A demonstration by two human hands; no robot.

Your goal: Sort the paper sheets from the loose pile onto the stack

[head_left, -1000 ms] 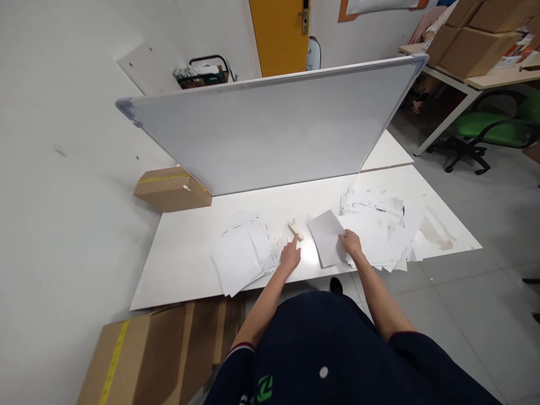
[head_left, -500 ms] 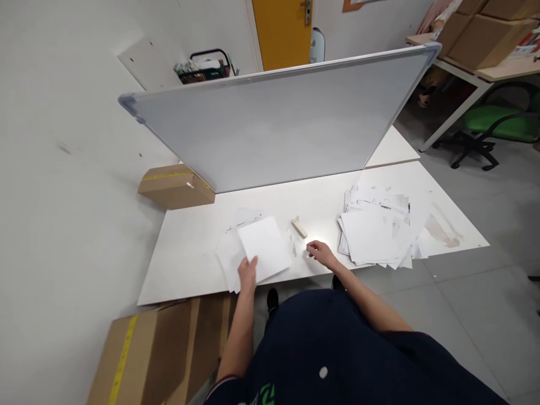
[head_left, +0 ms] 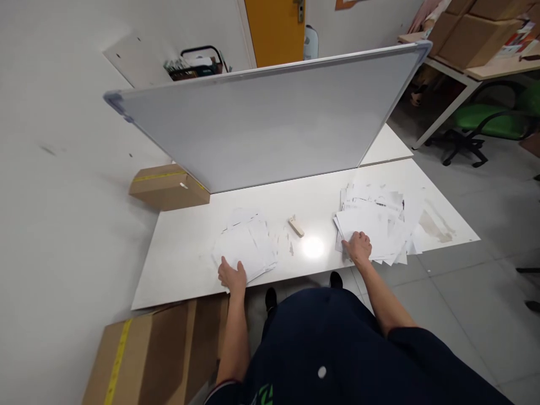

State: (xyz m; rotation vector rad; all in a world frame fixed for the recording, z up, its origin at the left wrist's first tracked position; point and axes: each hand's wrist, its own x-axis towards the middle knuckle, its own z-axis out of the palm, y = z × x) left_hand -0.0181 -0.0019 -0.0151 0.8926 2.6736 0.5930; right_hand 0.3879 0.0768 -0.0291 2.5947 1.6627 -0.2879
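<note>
Right paper pile: white sheets (head_left: 373,222), loosely fanned near the table's near edge, right of my middle; most of the pile lies beyond and to the right of my right hand.
Right hand (head_left: 358,246): on the pile's near-left part, fingers bent over the top sheets, thumb toward their left edge; cannot tell whether it pinches paper.
Left paper pile: ragged stack (head_left: 243,244), mostly beyond my left hand, spreading rightward.
Left hand (head_left: 233,275): at that pile's near edge, thumb and fingers apart, nothing seen gripped.
Sheet axis: overlaps hide the outlines; cannot tell the top sheet's long side.
Cream block (head_left: 296,227): between the piles, touching neither hand; long axis slants far-left to near-right; right hand slightly nearer.
White table (head_left: 177,253): under everything; whiteboard (head_left: 270,124) stands across behind.
</note>
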